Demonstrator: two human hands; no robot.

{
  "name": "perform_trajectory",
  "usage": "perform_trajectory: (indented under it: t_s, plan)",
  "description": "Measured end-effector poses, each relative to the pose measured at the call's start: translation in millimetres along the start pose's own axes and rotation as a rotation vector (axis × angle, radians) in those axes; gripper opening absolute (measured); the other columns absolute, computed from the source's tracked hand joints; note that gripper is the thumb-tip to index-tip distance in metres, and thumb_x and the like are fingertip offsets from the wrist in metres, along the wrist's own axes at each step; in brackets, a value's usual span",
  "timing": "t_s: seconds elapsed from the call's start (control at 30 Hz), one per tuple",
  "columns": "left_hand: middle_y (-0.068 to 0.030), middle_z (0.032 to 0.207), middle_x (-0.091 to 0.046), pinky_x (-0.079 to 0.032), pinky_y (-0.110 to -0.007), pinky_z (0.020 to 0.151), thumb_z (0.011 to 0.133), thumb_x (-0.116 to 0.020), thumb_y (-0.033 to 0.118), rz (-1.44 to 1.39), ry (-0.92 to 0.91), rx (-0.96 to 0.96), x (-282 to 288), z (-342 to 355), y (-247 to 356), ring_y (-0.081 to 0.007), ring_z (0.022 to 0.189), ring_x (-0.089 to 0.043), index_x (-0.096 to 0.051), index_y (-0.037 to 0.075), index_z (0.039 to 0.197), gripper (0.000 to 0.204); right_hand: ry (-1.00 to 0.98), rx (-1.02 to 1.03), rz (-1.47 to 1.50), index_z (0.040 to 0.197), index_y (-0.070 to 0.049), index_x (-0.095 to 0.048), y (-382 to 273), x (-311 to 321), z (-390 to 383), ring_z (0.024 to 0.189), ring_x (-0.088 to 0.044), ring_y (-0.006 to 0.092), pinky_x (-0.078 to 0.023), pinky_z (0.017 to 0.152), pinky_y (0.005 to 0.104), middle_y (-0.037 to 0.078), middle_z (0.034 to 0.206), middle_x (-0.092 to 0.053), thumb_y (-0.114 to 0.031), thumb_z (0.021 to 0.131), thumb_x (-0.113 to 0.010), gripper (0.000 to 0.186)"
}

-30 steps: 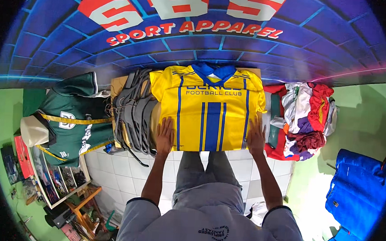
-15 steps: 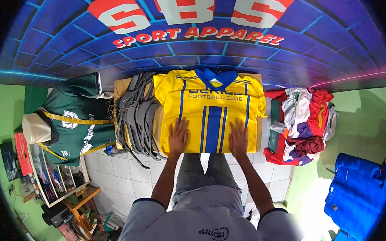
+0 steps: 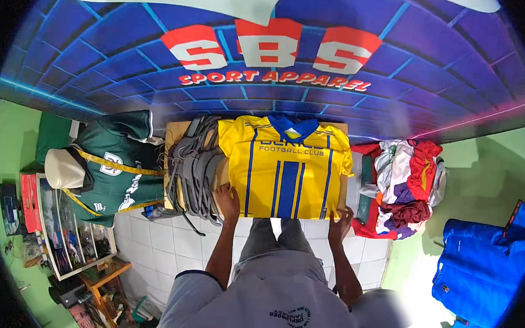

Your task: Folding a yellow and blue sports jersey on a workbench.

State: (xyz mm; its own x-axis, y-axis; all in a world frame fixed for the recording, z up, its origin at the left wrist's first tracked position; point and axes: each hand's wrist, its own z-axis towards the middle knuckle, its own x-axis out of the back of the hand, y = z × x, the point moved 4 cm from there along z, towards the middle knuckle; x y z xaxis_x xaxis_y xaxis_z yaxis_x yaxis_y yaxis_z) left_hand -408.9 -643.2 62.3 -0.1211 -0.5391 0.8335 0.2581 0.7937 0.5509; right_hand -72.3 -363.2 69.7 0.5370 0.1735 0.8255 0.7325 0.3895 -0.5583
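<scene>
Jersey (image 3: 285, 189), yellow with blue stripes and a blue collar, lies spread out front up on the surface (image 3: 221, 172), its collar toward the wall (image 3: 313, 101) and its hem toward the person (image 3: 291, 296). The cloth looks mostly flat, with short sleeves out to either side.

The left hand (image 3: 228, 202) is at the left edge near the lower corner, its fingers bent and a little apart, the tips at the cloth. The right hand (image 3: 341, 223) is at the lower right corner, its fingers curled, the tips by the hem. Whether either hand has cloth pinched between thumb and fingers cannot be told from this view.

Just left of the jersey, grey hangers (image 3: 198, 175) lie heaped together. Beyond them is a mannequin (image 3: 65, 168) in a green shirt (image 3: 140, 184), with a yellow tape measure (image 3: 117, 164) draped around its neck and across the chest. Right of the jersey, a pile of clothes (image 3: 406, 189) in red, white, purple and maroon lies crumpled.

Farther right, well apart from the hands, hangs a blue garment (image 3: 476, 276). At the lower left stands a case (image 3: 77, 237) with narrow compartments, beside a red box (image 3: 31, 202). White tiles cover the floor (image 3: 181, 243).
</scene>
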Motion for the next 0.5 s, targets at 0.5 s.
perform_trajectory:
  t_s: [0.5]
  plan:
    - [-0.0075,0.089,-0.060,-0.044,-0.030,0.077,0.094,-0.055,0.008,-0.603,-0.318,0.185,44,-96,-25,-0.0188,0.080,-0.052,-0.058,0.000,0.102,0.012,-0.177,-0.212,0.385,0.103,-0.003,-0.059,29,28,-82,0.081,-0.061,0.0276,-0.049,0.077,0.0359,0.010,0.093,-0.065,-0.014,0.093,-0.066,0.016]
